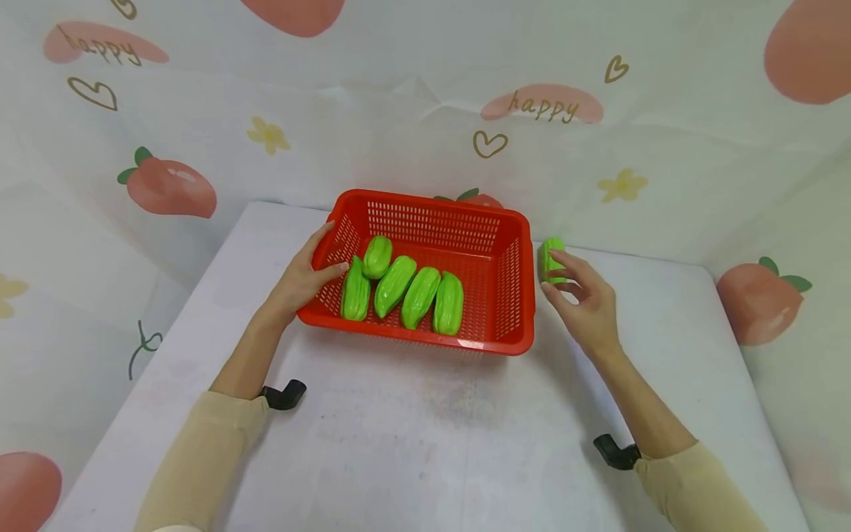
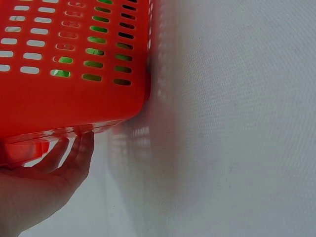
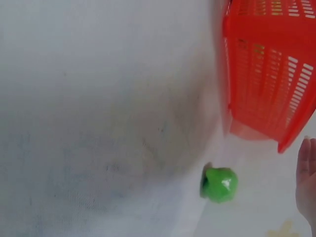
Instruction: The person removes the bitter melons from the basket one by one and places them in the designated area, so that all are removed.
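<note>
The word "happy" can be read twice in brown handwriting on the pale backdrop (image 1: 385, 140), once on the pink patch at the far left (image 1: 106, 43) and once on the pink patch right of the middle (image 1: 541, 103). Around the words are printed peaches, yellow flowers and brown heart outlines.

On the white tabletop (image 1: 399, 428) is a rectangular red plastic basket (image 1: 399, 331) with slotted walls. In its left and near part lie five bright green, glossy, vegetable-shaped pieces (image 1: 420, 297); they are long, with ridges along the body, and some end in a narrower tip. Four lie side by side along the near side, and the fifth is behind them, at the left.

A sixth green ridged piece (image 1: 550, 267) is outside, on the tabletop just beside the basket's right wall, near the far edge. The right hand (image 1: 588, 303) is at this piece with its fingers apart, holding nothing; whether a fingertip touches it, I cannot tell. The left hand (image 1: 302, 277) grips the left rim of the basket, the thumb on the inner side and the other fingers outside.
</note>
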`<state>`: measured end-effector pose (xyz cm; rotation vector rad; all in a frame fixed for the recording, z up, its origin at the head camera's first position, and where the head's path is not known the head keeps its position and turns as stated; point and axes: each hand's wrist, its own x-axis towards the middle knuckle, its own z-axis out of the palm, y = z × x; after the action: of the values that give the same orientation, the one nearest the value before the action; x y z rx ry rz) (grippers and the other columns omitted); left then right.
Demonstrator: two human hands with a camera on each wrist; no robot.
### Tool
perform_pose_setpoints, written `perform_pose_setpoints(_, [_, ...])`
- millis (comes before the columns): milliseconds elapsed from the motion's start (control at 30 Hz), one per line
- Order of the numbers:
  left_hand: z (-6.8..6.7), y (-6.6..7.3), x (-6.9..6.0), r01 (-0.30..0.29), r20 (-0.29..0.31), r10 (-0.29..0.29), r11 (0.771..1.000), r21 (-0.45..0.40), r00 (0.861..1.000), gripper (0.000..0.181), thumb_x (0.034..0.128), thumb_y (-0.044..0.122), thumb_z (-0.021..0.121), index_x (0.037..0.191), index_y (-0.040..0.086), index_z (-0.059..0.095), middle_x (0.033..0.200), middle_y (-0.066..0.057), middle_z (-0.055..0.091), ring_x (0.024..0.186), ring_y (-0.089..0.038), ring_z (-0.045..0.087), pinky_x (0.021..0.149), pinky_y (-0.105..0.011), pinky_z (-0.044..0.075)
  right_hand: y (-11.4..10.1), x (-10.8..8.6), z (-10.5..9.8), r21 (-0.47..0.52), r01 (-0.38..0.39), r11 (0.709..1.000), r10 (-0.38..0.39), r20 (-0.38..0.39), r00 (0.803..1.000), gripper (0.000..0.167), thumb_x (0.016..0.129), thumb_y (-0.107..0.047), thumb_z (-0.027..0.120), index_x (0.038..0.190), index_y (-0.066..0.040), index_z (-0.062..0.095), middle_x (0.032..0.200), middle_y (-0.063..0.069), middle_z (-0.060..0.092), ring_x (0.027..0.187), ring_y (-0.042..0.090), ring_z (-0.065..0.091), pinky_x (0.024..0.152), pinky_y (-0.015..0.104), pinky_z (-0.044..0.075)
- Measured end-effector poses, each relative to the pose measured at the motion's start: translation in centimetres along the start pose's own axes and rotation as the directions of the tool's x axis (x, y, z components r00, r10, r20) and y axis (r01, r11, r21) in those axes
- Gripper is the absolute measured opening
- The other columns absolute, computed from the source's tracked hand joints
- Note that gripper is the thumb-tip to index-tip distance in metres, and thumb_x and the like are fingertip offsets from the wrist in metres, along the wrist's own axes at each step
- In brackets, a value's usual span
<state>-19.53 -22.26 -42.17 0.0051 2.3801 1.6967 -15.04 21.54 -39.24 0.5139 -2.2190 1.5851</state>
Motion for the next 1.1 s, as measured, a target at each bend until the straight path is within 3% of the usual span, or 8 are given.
perform_pose_setpoints(133, [-0.1, 0.1, 0.0, -0.004, 0.011, 0.004, 1.000, -0.008, 1.000, 0.082, 0.0968, 0.024, 0.063, 0.160, 0.035, 0.012, 0.157, -0.013, 0.030, 0.131, -0.034, 0.041, 0.102, -0.055, 0.043, -0.4, -0.1, 0.4, 0.027, 0.018, 0.999, -0.019, 0.032, 0.999, 0.049, 0.080, 0.020, 0.068, 0.127, 0.010, 0.060, 0.118, 0.011, 0.066, 0.095, 0.012, 0.066, 0.084, 0.023, 0.054])
perform_pose_setpoints(367, [0.0, 0.1, 0.1, -0.004, 0.007, 0.004, 1.000, -0.004, 1.000, 0.081, 0.0960, 0.023, 0.064, 0.159, 0.036, 0.015, 0.156, -0.011, 0.031, 0.130, -0.033, 0.041, 0.103, -0.054, 0.044, -1.5, -0.4, 1.3, 0.079, 0.006, 0.997, -0.014, 0.101, 0.995, 0.047, 0.080, 0.021, 0.067, 0.126, 0.013, 0.059, 0.119, 0.029, 0.061, 0.094, 0.039, 0.062, 0.083, 0.030, 0.056])
perform_pose_setpoints(467, [0.1, 0.2, 0.0, -0.006, 0.006, 0.006, 1.000, 0.004, 1.000, 0.080, 0.0963, 0.023, 0.063, 0.159, 0.036, 0.015, 0.156, -0.011, 0.031, 0.130, -0.033, 0.041, 0.103, -0.054, 0.043, -1.9, -0.4, 1.7, 0.090, -0.001, 0.996, -0.011, 0.135, 0.991, 0.047, 0.080, 0.022, 0.067, 0.126, 0.014, 0.058, 0.121, 0.023, 0.063, 0.095, 0.035, 0.063, 0.083, 0.029, 0.056])
perform_pose_setpoints(633, [0.1, 0.2, 0.0, -0.012, 0.008, 0.012, 1.000, -0.009, 1.000, 0.080, 0.0964, 0.023, 0.063, 0.159, 0.036, 0.015, 0.156, -0.012, 0.031, 0.130, -0.033, 0.042, 0.102, -0.054, 0.044, -2.4, -0.5, 2.4, 0.083, -0.033, 0.996, 0.019, 0.163, 0.986, 0.048, 0.081, 0.019, 0.068, 0.127, 0.012, 0.058, 0.120, 0.016, 0.064, 0.097, 0.016, 0.065, 0.081, 0.024, 0.056])
perform_pose_setpoints(833, [0.1, 0.1, 0.0, -0.011, 0.010, 0.011, 1.000, -0.002, 1.000, 0.080, 0.0963, 0.024, 0.063, 0.159, 0.037, 0.015, 0.156, -0.011, 0.030, 0.130, -0.033, 0.041, 0.102, -0.053, 0.044, -0.9, -0.6, 3.0, 0.048, -0.131, 0.990, 0.118, 0.210, 0.971, 0.052, 0.085, 0.010, 0.070, 0.135, 0.001, 0.057, 0.125, 0.017, 0.062, 0.101, 0.013, 0.065, 0.080, 0.022, 0.055])
perform_pose_setpoints(1100, [0.1, 0.0, -0.1, -0.004, 0.000, 0.004, 1.000, -0.004, 1.000, 0.080, 0.0964, 0.023, 0.063, 0.159, 0.037, 0.015, 0.155, -0.012, 0.033, 0.128, -0.032, 0.043, 0.101, -0.050, 0.046, -0.9, 0.1, 4.1, 0.039, -0.187, 0.982, 0.170, 0.263, 0.950, 0.052, 0.089, -0.004, 0.072, 0.138, -0.009, 0.056, 0.132, 0.006, 0.060, 0.109, 0.019, 0.065, 0.085, 0.025, 0.055])
